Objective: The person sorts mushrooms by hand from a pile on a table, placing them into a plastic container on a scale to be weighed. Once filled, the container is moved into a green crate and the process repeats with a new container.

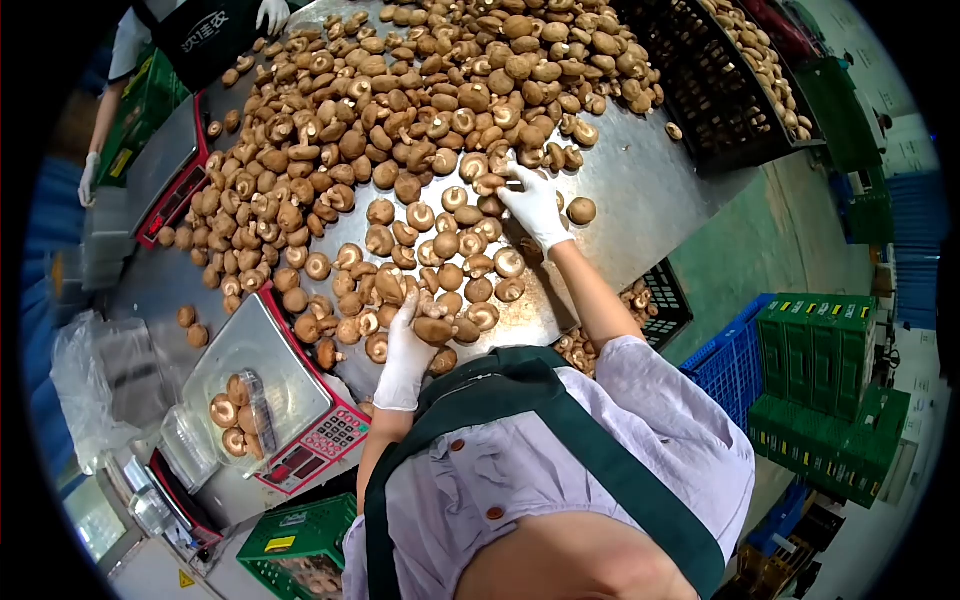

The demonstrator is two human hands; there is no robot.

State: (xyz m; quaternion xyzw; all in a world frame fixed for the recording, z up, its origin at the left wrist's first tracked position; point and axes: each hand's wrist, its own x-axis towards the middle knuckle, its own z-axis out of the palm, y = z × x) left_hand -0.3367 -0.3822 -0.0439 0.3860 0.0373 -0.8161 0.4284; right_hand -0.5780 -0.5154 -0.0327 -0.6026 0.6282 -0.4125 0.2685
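Note:
Brown shiitake mushrooms [400, 110] lie in a large heap on a metal table [625, 190], with looser ones spread close to me. My left hand [405, 360], in a white glove, is closed around shiitake mushrooms [434, 331] near the table's front edge. Farther out, my right hand [535, 205], also gloved, reaches to the heap's near edge, its thumb and fingers closed about a shiitake mushroom [488, 185]. A scale [300, 355] left of my left hand carries a clear plastic tray [238, 415] with several mushrooms in it.
Across the table, another person's gloved hand [272, 15] is near the heap; a second scale [165, 165] stands at left. A black crate [720, 100] of mushrooms sits at far right. Green crates [825, 400] and a blue crate [730, 350] are stacked right of me. Plastic bags [90, 370] lie left.

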